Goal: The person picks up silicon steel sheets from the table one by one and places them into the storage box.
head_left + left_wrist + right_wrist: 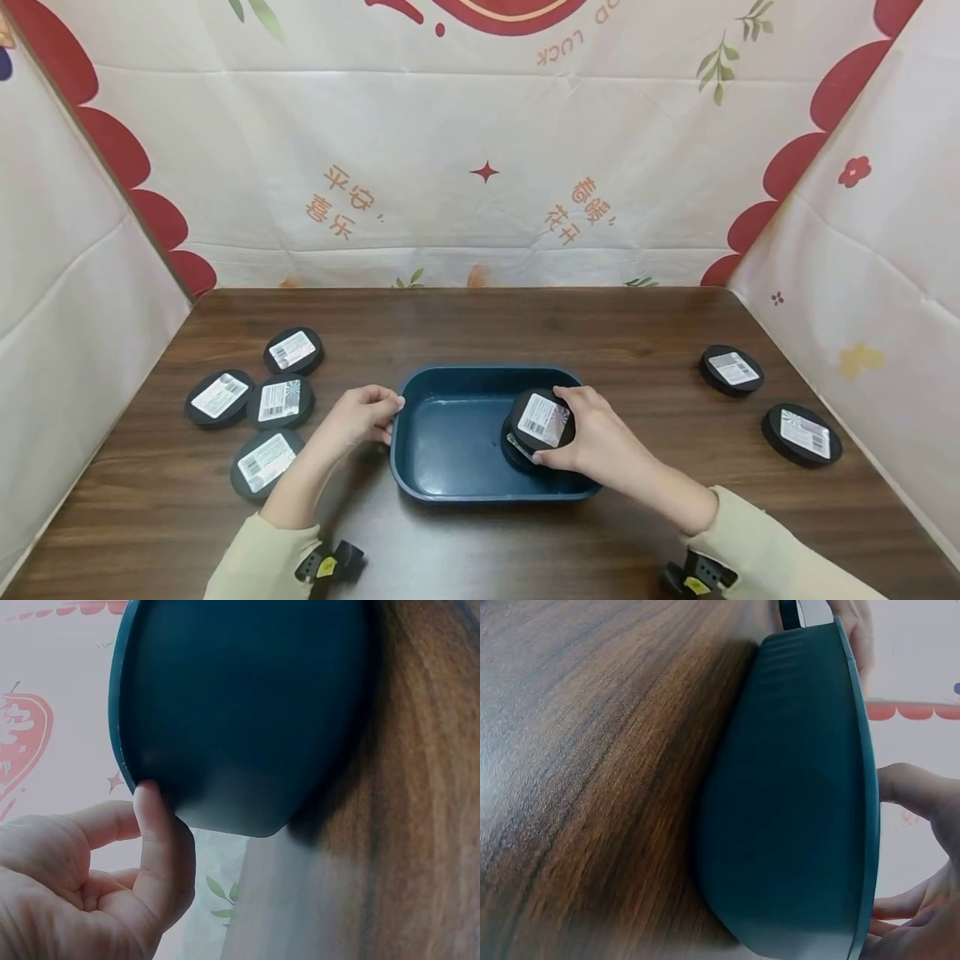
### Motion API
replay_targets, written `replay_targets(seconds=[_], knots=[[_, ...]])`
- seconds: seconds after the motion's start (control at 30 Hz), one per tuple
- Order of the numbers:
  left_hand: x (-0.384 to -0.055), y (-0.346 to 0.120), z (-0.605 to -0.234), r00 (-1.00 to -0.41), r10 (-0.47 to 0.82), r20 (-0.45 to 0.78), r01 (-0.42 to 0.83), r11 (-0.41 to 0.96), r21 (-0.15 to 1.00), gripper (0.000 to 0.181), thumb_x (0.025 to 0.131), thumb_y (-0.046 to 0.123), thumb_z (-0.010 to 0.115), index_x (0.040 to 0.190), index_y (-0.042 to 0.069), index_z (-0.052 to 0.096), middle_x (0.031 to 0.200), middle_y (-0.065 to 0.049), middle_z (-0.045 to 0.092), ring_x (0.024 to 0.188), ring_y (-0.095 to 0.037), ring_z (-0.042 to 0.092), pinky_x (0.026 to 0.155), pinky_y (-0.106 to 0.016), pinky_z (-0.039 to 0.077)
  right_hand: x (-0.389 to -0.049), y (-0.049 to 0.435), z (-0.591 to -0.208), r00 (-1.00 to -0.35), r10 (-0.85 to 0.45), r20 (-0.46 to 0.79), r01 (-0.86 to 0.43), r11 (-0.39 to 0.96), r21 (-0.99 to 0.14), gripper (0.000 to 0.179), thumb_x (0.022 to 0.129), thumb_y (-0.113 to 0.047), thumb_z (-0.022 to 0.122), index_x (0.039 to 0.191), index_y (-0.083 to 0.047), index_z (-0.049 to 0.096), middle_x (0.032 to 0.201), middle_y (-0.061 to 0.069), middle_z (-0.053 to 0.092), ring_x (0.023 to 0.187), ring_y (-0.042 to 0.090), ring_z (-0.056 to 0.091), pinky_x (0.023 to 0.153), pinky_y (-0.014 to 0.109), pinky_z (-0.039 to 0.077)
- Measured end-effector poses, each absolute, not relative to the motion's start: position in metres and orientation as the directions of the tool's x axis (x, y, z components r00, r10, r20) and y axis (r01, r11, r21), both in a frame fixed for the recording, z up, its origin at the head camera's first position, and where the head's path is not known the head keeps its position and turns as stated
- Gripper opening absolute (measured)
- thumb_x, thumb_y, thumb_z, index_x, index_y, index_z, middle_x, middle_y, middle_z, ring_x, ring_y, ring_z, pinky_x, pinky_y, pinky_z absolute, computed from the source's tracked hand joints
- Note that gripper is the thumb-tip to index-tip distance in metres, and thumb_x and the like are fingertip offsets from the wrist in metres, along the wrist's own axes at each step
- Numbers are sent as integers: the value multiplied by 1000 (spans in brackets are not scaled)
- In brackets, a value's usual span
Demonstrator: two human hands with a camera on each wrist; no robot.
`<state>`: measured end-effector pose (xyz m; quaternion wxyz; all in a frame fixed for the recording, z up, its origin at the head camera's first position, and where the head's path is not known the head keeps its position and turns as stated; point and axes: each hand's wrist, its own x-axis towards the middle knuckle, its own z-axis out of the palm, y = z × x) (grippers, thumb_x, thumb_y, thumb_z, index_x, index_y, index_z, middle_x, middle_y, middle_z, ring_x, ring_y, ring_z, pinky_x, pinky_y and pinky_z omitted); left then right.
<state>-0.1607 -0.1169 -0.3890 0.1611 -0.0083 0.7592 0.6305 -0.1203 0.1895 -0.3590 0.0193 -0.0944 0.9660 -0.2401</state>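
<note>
A dark teal rectangular tray (450,450) sits on the wooden table. At its left end, my left hand (365,418) pinches the rim, fingertips at the edge in the left wrist view. Over the right half of the tray, my right hand (596,437) grips a flat black round disc (521,425) by its sides, thumb in front and fingers behind. A white barcode label faces up on it. Another labelled black disc (513,454) lies directly below, mostly covered. The tray wall (795,795) hides both discs in the right wrist view.
Several labelled black discs (280,402) lie grouped on the left of the table, one close to the left forearm. Two more, a rear disc (731,372) and a nearer disc (801,435), lie at the right. Printed cloth (480,125) stands behind and along both sides.
</note>
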Motion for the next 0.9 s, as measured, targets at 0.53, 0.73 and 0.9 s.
replay_targets(seconds=[0.53, 0.73, 0.9], knots=[[-160, -117, -387, -949, 196, -248, -209, 203, 957, 24, 91, 8, 54, 101, -13, 53, 70, -6, 54, 59, -12, 53, 55, -24, 50, -123, 180, -366, -965, -260, 29, -253, 898, -360, 88, 60, -38, 85, 125, 8, 49, 120, 23, 51, 93, 28, 55, 80, 44, 51], [-160, -117, -387, -946, 214, -243, -202, 196, 960, 25, 91, 9, 54, 102, -14, 52, 70, -5, 54, 59, -12, 53, 55, -24, 50, -124, 181, -367, -962, -270, 32, -264, 898, -352, 87, 59, -36, 86, 124, 9, 49, 119, 23, 51, 92, 28, 55, 79, 43, 50], [-160, -117, -387, -945, 208, -251, -213, 188, 959, 24, 91, 8, 54, 101, -13, 52, 69, -5, 53, 59, -12, 52, 55, -23, 50, -124, 180, -368, -962, -273, 23, -265, 902, -340, 88, 59, -35, 86, 125, 9, 49, 119, 23, 51, 95, 29, 54, 80, 43, 50]])
